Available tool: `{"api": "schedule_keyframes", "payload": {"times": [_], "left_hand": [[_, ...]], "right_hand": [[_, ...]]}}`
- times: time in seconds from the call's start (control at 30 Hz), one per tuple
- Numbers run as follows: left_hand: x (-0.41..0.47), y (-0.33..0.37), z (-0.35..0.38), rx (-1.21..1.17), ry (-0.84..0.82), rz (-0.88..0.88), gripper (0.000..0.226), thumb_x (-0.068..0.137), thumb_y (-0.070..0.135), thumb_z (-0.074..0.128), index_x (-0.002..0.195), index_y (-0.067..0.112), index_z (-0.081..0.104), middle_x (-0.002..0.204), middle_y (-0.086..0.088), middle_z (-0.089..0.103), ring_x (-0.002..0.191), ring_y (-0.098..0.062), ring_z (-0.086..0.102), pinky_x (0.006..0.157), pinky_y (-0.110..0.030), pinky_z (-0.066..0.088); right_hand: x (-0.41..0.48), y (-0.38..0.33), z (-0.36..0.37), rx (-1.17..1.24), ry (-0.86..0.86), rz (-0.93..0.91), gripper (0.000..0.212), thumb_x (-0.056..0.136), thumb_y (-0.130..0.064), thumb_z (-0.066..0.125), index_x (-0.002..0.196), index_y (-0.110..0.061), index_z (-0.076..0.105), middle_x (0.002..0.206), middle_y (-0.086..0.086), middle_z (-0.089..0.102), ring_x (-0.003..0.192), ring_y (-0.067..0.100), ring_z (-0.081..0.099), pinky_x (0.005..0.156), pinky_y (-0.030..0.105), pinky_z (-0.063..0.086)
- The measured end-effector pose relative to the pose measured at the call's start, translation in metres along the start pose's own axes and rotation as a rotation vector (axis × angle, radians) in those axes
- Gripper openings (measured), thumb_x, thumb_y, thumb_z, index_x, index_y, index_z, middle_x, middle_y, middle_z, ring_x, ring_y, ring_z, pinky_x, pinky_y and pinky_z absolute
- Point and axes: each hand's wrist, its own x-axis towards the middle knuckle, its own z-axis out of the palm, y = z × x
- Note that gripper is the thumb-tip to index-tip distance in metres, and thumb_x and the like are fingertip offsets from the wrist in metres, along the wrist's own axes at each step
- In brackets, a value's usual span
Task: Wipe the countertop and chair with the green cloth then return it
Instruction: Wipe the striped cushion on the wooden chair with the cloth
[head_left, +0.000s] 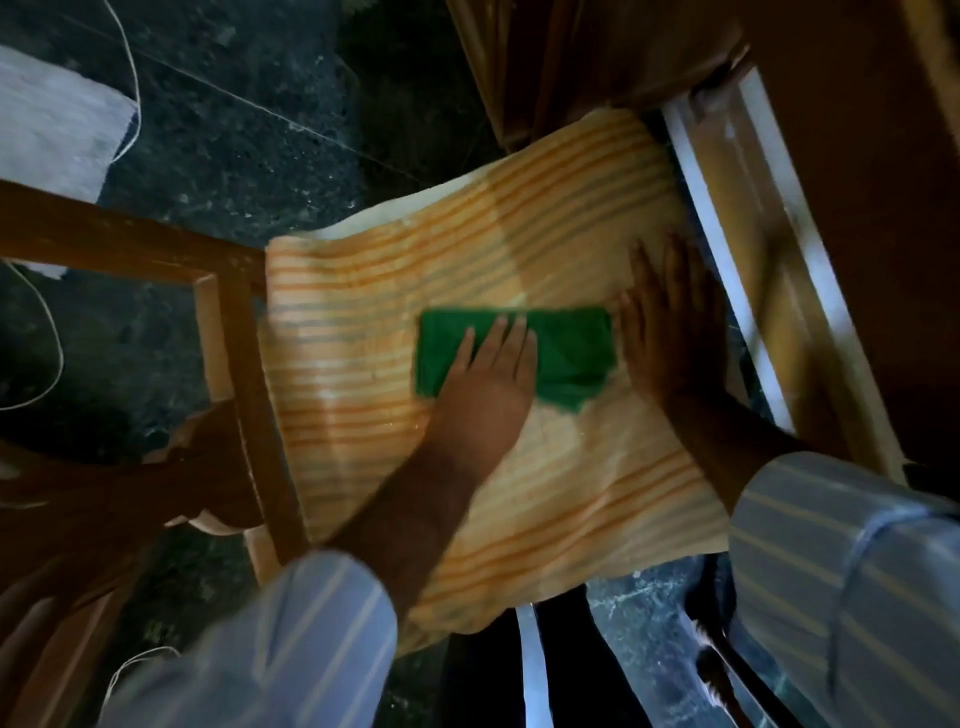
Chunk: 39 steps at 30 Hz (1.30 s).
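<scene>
The green cloth (566, 353) lies folded flat on the chair seat, which is covered by an orange-striped towel (374, 415). My left hand (483, 389) presses palm-down on the cloth's left half, fingers together and pointing away from me. My right hand (670, 327) rests flat on the striped towel just right of the cloth, fingers spread, its fingertips touching the cloth's right edge. The wooden chair frame (234, 332) shows along the seat's left side. No countertop is in view.
Dark speckled stone floor (234, 130) surrounds the chair. Wooden furniture (857, 208) with a pale rail stands close on the right. A thin white cord (132, 78) trails over the floor at left, beside a pale mat (52, 119).
</scene>
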Motion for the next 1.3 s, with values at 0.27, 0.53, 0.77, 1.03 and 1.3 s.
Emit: {"api": "schedule_keyframes", "payload": {"times": [0.27, 0.53, 0.77, 1.03, 1.3], "left_hand": [[-0.18, 0.08, 0.044, -0.323, -0.252, -0.048, 0.075, 0.042, 0.017, 0.092, 0.115, 0.013, 0.075, 0.126, -0.004, 0.07, 0.113, -0.019, 0.069, 0.086, -0.037, 0.059], [-0.112, -0.026, -0.034, -0.541, 0.482, -0.609, 0.061, 0.091, -0.004, 0.048, 0.147, 0.019, 0.041, 0.146, -0.004, 0.054, 0.131, -0.022, 0.053, 0.105, -0.036, 0.044], [-0.03, -0.086, 0.004, -0.327, 0.251, -0.405, 0.066, 0.089, -0.006, 0.044, 0.153, 0.003, 0.028, 0.162, -0.017, 0.028, 0.15, -0.029, 0.025, 0.124, -0.038, 0.013], [-0.104, 0.006, 0.057, -0.371, 0.237, -0.406, 0.08, 0.077, -0.015, 0.048, 0.152, 0.006, 0.033, 0.161, -0.011, 0.03, 0.149, -0.025, 0.029, 0.124, -0.037, 0.014], [-0.216, 0.096, 0.08, -0.678, -0.128, -0.328, 0.078, 0.088, 0.008, 0.057, 0.157, 0.021, 0.023, 0.165, 0.005, 0.016, 0.15, -0.018, 0.026, 0.122, -0.032, 0.021]], "right_hand": [[0.0, 0.0, 0.0, -0.007, 0.001, 0.013, 0.057, 0.114, -0.046, 0.027, 0.167, -0.027, 0.027, 0.175, 0.012, 0.026, 0.16, 0.04, 0.028, 0.126, 0.056, 0.03], [-0.005, -0.003, -0.005, -0.024, -0.089, -0.017, 0.075, 0.107, -0.064, 0.027, 0.169, -0.024, 0.017, 0.177, 0.017, 0.016, 0.162, 0.041, 0.02, 0.129, 0.061, 0.02], [-0.009, -0.006, -0.003, -0.06, -0.069, -0.152, 0.07, 0.11, -0.058, 0.027, 0.169, -0.02, 0.019, 0.178, 0.014, 0.013, 0.165, 0.035, 0.014, 0.129, 0.061, 0.018], [-0.012, -0.004, 0.007, -0.098, 0.009, -0.159, 0.069, 0.11, -0.057, 0.021, 0.168, -0.02, 0.019, 0.177, 0.014, 0.017, 0.164, 0.036, 0.018, 0.13, 0.058, 0.017], [-0.012, -0.004, 0.011, -0.103, 0.049, -0.159, 0.067, 0.111, -0.056, 0.025, 0.169, -0.022, 0.017, 0.177, 0.012, 0.017, 0.164, 0.034, 0.019, 0.13, 0.058, 0.018]]}}
